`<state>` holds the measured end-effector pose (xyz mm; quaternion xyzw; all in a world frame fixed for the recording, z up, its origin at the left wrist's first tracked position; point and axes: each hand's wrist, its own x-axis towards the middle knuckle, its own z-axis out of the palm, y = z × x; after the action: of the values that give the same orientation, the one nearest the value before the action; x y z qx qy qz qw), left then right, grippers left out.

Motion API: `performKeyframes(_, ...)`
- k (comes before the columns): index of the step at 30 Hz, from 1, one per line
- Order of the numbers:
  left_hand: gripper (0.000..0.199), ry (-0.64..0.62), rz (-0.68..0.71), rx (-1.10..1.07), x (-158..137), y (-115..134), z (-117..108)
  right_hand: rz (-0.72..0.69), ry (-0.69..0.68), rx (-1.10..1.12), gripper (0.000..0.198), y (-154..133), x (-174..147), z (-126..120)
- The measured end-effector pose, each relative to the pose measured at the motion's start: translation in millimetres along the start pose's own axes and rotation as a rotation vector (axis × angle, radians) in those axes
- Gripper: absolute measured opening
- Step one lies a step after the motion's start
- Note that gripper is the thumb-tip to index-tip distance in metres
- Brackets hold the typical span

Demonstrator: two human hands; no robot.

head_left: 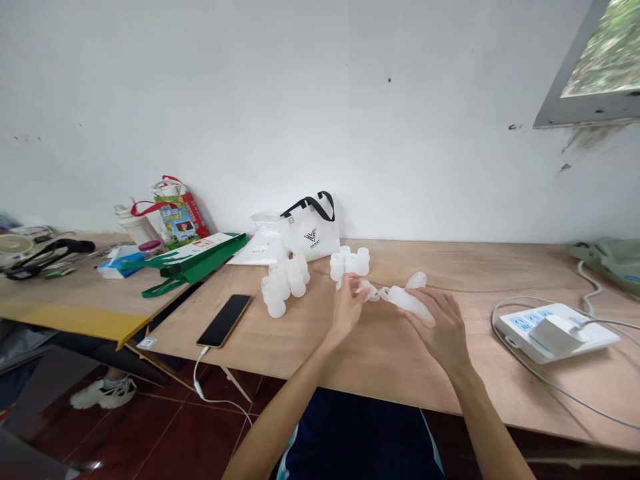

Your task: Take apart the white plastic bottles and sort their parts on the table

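White plastic-looking bag bears a black V-shaped logo; lettering beneath too small to read surely. Right hand is curled closed around a frosted, cylindrical bottle, which lies between both hands, its narrow end toward the left hand. Left fingers bent beside small clear pieces; grip cannot be told. Similar frosted bottles stand clustered on the worktop.

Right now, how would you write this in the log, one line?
right hand: holds white bottle; left hand: at clear piece, grip unclear; phone: on table; white bag: by wall
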<state>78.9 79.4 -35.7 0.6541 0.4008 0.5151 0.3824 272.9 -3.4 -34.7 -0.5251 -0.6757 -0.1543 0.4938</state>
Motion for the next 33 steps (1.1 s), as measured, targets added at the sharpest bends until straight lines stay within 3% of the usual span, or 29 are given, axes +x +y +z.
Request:
performKeyframes(2, 0.018, -0.145, 0.133, 0.292, 5, -3, 4, 0.075, 0.081, 0.077, 0.032, -5, 1, -4)
performKeyframes(4, 0.031, -0.275, 0.248, 0.508, 11, -9, 11, 0.209, 0.126, 0.143, 0.037, -10, 2, -4)
performKeyframes(9, 0.052, -0.454, 0.37, 0.763, 25, -26, 23, 0.422, 0.103, 0.335, 0.044, -6, 31, 22)
performKeyframes(12, 0.053, -0.46, 0.406, 0.792, 21, -28, 24, 0.467, -0.042, 0.412, 0.051, 11, 64, 56)
performKeyframes(14, 0.048, -0.429, 0.42, 0.781, 11, -24, 20, 0.518, -0.201, 0.342, 0.051, 25, 81, 82)
performKeyframes(19, 0.027, -0.363, 0.46, 0.605, -22, -7, -7, 0.579, -0.346, 0.302, 0.037, 49, 86, 135)
performKeyframes(22, 0.022, -0.229, 0.396, 0.502, -39, 3, -37, 0.585, -0.397, 0.324, 0.038, 53, 76, 150)
performKeyframes(26, 0.018, 0.141, 0.33, 0.451, -51, 12, -84, 0.564, -0.38, 0.346, 0.052, 46, 67, 147)
performKeyframes(30, 0.022, 0.633, 0.248, 0.504, -54, 10, -133, 0.504, -0.31, 0.345, 0.051, 30, 55, 116)
performKeyframes(33, 0.038, 0.736, 0.154, 0.569, -51, 0, -161, 0.376, -0.319, 0.252, 0.038, 22, 36, 81)
